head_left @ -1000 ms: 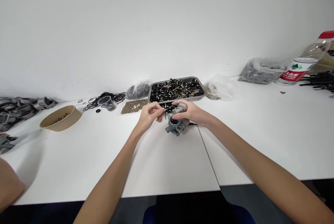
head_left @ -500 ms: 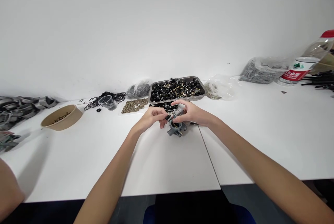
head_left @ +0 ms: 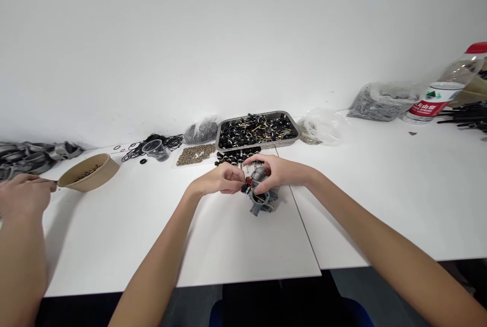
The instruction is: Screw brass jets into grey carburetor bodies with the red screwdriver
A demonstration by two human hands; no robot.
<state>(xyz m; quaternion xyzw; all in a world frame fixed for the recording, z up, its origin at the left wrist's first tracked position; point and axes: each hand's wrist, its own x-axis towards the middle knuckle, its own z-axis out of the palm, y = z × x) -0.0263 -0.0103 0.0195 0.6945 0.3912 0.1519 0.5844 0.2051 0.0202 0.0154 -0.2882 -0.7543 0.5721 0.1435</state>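
Note:
A grey metal carburetor (head_left: 262, 197) is held just above the white table, its round bore facing me. My right hand (head_left: 283, 170) grips it from the right, thumb by the bore and fingers over the top. At its left side my left hand (head_left: 220, 180) pinches a small black-ended part (head_left: 245, 188), which touches the carburetor body. Whether that part is seated in the body I cannot tell. Just behind my hands lies a row of similar black parts with brass stems (head_left: 233, 157).
A metal tray (head_left: 298, 133) of black and brass parts stands at the back. Left of it are brass pieces (head_left: 196, 155), a plastic cup (head_left: 155, 150), black rings (head_left: 173, 141) and a paper bowl (head_left: 108, 167). Another person's hand (head_left: 26, 195) is beside the bowl. A bottle (head_left: 433, 101) stands right.
Both my hands and the carburetor have come slightly nearer to me, uncovering more of the row of black parts. The other person's hand has come into view by the bowl.

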